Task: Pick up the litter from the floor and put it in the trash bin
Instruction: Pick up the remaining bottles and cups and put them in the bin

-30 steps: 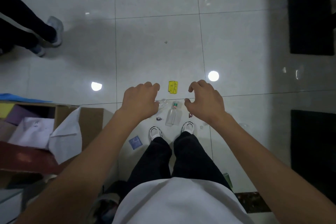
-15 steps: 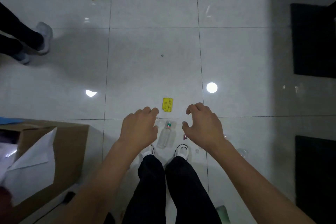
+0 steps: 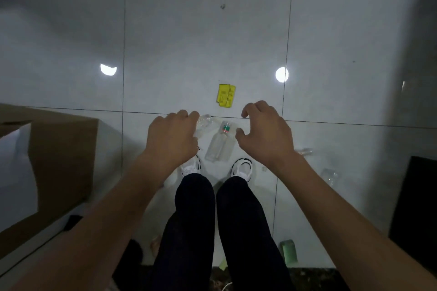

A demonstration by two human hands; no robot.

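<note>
A clear plastic bottle (image 3: 218, 143) with a red and green neck band lies on the white tiled floor just ahead of my shoes. A yellow wrapper (image 3: 225, 95) lies flat a little farther out. A crumpled clear plastic piece (image 3: 205, 121) sits beside the bottle's top. My left hand (image 3: 171, 139) hovers left of the bottle, fingers curled and empty. My right hand (image 3: 263, 136) hovers to its right, fingers apart, holding nothing.
A brown cardboard box (image 3: 59, 163) with white paper stands at the left. Clear plastic scraps (image 3: 329, 176) lie right of my right shoe. A green object (image 3: 289, 251) lies behind my right leg. A black object (image 3: 416, 208) stands at the right edge.
The view has shifted closer to the floor; another person's shoes and a wooden stool at the top have left the frame. Both hands hold the same pose over the bottle.
</note>
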